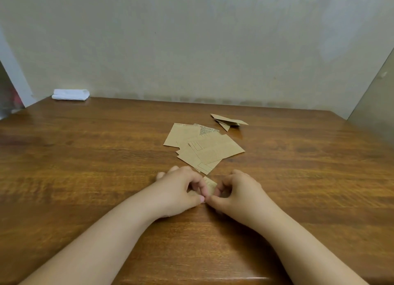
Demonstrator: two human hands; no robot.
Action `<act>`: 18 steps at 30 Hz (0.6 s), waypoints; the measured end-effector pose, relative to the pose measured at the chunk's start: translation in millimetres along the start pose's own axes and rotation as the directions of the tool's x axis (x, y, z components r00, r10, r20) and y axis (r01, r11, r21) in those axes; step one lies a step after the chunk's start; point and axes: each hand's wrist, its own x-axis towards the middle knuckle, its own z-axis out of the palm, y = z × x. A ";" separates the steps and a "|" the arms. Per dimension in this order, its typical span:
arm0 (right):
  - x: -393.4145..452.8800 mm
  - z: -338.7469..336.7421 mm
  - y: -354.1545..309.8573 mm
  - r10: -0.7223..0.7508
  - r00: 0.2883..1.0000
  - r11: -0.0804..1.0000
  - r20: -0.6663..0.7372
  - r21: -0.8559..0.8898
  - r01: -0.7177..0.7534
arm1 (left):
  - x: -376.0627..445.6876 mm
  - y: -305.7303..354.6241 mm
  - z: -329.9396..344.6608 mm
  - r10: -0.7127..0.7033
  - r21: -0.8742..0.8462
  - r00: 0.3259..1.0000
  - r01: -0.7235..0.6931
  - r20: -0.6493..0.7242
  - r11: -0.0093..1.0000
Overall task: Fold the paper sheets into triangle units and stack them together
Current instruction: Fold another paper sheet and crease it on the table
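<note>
Evidently the job is early, judging from the head view. Both hands work one small brown paper piece (210, 185) on the wooden table (85, 157): the left hand (181, 189) and the right hand (236, 193) each pinch it with curled fingers, thumbs nearly touching at its near edge. Just beyond the hands lies a loose pile of unfolded sheets (204, 147), so most folding remains. Farther off, beyond and to the right, sit a few folded triangle units (228, 120), overlapping. The hands hide most of the held piece, so its fold stage is unclear.
</note>
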 end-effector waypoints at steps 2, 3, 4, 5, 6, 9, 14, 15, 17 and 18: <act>2.0 1.6 -3.6 0.044 0.999 0.999 0.015 0.004 -0.044 | 0.1 -3.0 -1.8 -0.023 -0.033 0.999 0.023 0.024 0.999; 2.7 0.3 -3.3 0.072 0.997 0.997 0.031 -0.001 -0.072 | -0.3 -4.9 -4.1 -0.030 -0.042 0.998 0.032 0.048 0.999; 2.9 -2.3 -1.8 0.106 0.993 0.994 0.048 0.004 -0.106 | -0.9 -7.2 -7.4 -0.037 -0.041 0.997 0.040 0.074 0.998; 2.8 -6.2 1.2 0.138 0.988 0.990 0.066 0.014 -0.139 | -1.9 -10.3 -11.3 -0.045 -0.030 0.994 0.049 0.099 0.998; 2.3 -10.6 4.8 0.165 0.983 0.986 0.083 0.026 -0.168 | -3.3 -13.6 -15.8 -0.058 -0.016 0.991 0.060 0.123 0.998; 0.3 -23.4 15.2 0.203 0.972 0.978 0.117 0.032 -0.208 | -7.7 -25.2 -27.0 -0.079 0.002 0.983 0.080 0.168 0.997; -1.0 -36.1 27.6 0.278 0.945 0.957 0.170 0.033 -0.288 | -12.4 -31.2 -26.6 -0.063 -0.004 0.987 0.064 0.144 0.998; -1.2 -37.3 28.5 0.285 0.941 0.955 0.183 0.033 -0.295 | -13.3 -31.9 -25.4 -0.063 -0.008 0.990 0.065 0.125 0.998; -2.0 -37.1 28.7 0.275 0.945 0.958 0.177 0.038 -0.286 | -14.5 -33.1 -23.1 -0.057 -0.003 0.994 0.057 0.092 0.998; -2.1 -35.6 27.2 0.257 0.954 0.963 0.152 0.039 -0.266 | -14.8 -33.1 -22.6 -0.051 0.007 0.995 0.050 0.081 0.999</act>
